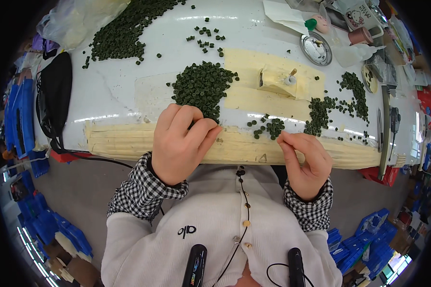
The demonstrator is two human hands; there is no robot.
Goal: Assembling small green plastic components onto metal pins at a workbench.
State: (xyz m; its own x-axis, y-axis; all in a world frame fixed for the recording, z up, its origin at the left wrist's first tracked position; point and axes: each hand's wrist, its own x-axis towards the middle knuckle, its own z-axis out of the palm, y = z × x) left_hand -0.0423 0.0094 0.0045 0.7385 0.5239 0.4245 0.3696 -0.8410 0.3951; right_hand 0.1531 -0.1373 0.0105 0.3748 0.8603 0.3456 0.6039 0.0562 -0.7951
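Small dark green round pieces lie in a dense pile [201, 88] at the middle of the white table. My left hand [177, 141] is at the pile's near edge, fingers curled and thumb pressed against the index finger; whatever is between them is hidden. Farther right, my right hand [310, 160] has thumb and index fingertip pinched together beside a small cluster of green pieces [274, 128]. Any piece in that pinch is too small to make out. Beyond this cluster stands a block wrapped in yellow tape [275, 83], with a small white fitting and a brown peg on top.
A larger heap of green pieces [119, 38] spreads at the far left beside a clear plastic bag [79, 19]. More pieces [317, 117] lie on the right. A round metal dish [315, 49] and a white squeeze bottle [354, 55] stand far right. Tape covers the table's front edge [254, 150].
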